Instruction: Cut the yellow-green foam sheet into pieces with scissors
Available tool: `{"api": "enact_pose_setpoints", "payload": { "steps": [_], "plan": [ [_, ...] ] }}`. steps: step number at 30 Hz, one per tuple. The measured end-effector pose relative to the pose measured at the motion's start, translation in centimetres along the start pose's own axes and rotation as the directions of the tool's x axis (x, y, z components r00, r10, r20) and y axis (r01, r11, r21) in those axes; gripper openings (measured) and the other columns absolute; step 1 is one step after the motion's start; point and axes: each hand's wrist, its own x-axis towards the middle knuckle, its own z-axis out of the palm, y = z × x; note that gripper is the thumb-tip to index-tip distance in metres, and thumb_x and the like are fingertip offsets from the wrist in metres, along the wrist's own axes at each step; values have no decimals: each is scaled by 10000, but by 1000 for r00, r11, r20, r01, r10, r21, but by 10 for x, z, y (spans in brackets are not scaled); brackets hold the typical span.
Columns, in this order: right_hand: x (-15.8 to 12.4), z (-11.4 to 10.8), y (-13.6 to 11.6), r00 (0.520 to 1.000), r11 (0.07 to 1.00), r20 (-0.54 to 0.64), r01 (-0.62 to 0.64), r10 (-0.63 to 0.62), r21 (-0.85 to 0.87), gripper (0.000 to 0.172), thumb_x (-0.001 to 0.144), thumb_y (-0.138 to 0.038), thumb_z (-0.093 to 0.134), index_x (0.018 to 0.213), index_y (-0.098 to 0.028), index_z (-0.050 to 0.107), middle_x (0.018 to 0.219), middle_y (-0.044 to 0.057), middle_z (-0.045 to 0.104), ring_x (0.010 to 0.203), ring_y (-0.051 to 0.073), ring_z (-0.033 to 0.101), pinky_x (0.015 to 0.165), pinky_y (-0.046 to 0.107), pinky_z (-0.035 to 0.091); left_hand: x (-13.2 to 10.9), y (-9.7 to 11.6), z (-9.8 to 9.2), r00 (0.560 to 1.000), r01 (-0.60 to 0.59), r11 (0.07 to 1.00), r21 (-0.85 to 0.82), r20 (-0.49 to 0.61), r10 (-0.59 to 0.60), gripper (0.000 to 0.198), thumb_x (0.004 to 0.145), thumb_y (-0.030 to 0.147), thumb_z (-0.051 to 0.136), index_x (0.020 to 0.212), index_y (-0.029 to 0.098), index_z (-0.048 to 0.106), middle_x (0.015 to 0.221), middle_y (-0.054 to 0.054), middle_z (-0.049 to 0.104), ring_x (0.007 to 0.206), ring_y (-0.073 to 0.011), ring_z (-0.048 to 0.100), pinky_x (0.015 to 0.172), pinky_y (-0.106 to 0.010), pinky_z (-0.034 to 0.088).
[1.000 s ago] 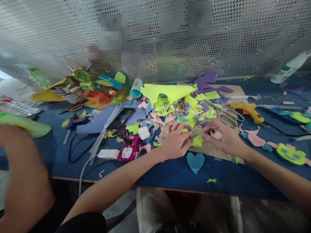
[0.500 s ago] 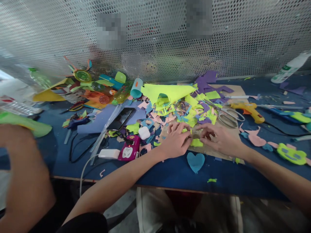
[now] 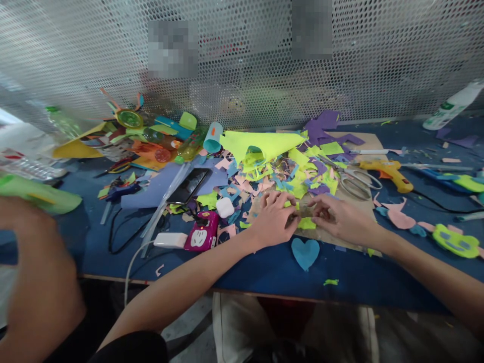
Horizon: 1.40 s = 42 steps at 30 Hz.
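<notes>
My left hand (image 3: 275, 219) rests over the brown board (image 3: 333, 236), its fingers curled near small yellow-green scraps; whatever its fingertips hold is too small to make out. Facing it, my right hand (image 3: 333, 217) has thumb and fingers bent toward the same spot, and its fingertips are also unclear. Between the hands lies a yellow-green felt piece (image 3: 307, 223). A blue felt heart (image 3: 305, 253) lies on the blue table just below them. Behind the hands is a heap of felt scraps, with a large yellow-green sheet (image 3: 264, 143) on top.
Scissors (image 3: 355, 182) and a yellow glue gun (image 3: 393, 175) lie to the right, beside a felt chain (image 3: 456, 240). Left are a phone (image 3: 189, 185), a magenta power adapter (image 3: 202, 232) and a white charger (image 3: 170, 240). Another person's arm (image 3: 41, 262) reaches in at far left.
Both hands stay over nearly the same spot, with only slight finger movement. The view has shifted very slightly.
</notes>
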Motion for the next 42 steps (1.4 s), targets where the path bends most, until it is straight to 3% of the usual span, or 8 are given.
{"api": "enact_pose_setpoints", "payload": {
  "steps": [8, 17, 24, 32, 36, 42],
  "plan": [
    [0, 4, 1, 998, 988, -26, 51, -56, -146, 295, 828, -330, 692, 1097, -278, 584, 732, 1, 688, 651, 219, 661, 574, 299, 438, 0, -1, 2, 1000, -2, 998, 59, 20, 1, 249, 961, 411, 574, 900, 200, 692, 1228, -104, 613, 1197, -318, 479, 1039, -536, 346],
    [0, -3, -3, 989, 971, -65, 117, -133, -208, 137, 843, -315, 659, 959, -248, 628, 807, 45, 676, 716, 227, 623, 621, 329, 443, 0, 0, -5, 991, 46, 998, 32, -124, -42, 194, 978, 370, 547, 981, 225, 675, 1224, -82, 639, 1190, -268, 500, 1083, -477, 342],
    [-1, 2, -1, 988, 957, 3, 151, -155, -249, 220, 864, -460, 648, 919, -250, 614, 912, 57, 674, 869, 264, 637, 747, 383, 465, -1, 1, -2, 999, -16, 1000, 22, 36, 15, 269, 900, 427, 641, 1052, 209, 682, 1231, -109, 602, 1200, -315, 480, 1042, -500, 349],
    [-1, 5, -2, 986, 961, 20, 164, -163, -225, 194, 860, -405, 664, 825, -232, 584, 798, 32, 645, 751, 220, 600, 685, 341, 409, -1, 1, -1, 993, -51, 999, -8, 106, 51, 295, 909, 459, 625, 1012, 187, 669, 1266, -119, 587, 1196, -322, 484, 1025, -506, 351],
    [0, 1, -7, 984, 965, 18, 177, -177, -192, 149, 836, -334, 703, 817, -244, 586, 700, -17, 625, 636, 178, 568, 635, 316, 383, 0, 0, -2, 994, -75, 996, -39, 76, 78, 363, 920, 507, 622, 1089, 191, 677, 1285, -116, 630, 1223, -311, 508, 1056, -493, 351],
    [1, -7, -13, 947, 948, -126, 276, -297, -159, 93, 859, -325, 695, 884, -264, 629, 816, 5, 704, 748, 206, 631, 710, 346, 459, 1, -6, 2, 991, -134, 984, -116, -29, 132, 276, 1002, 446, 577, 1057, 244, 758, 1059, -26, 777, 1132, -228, 641, 1106, -432, 351]
  ]
}}
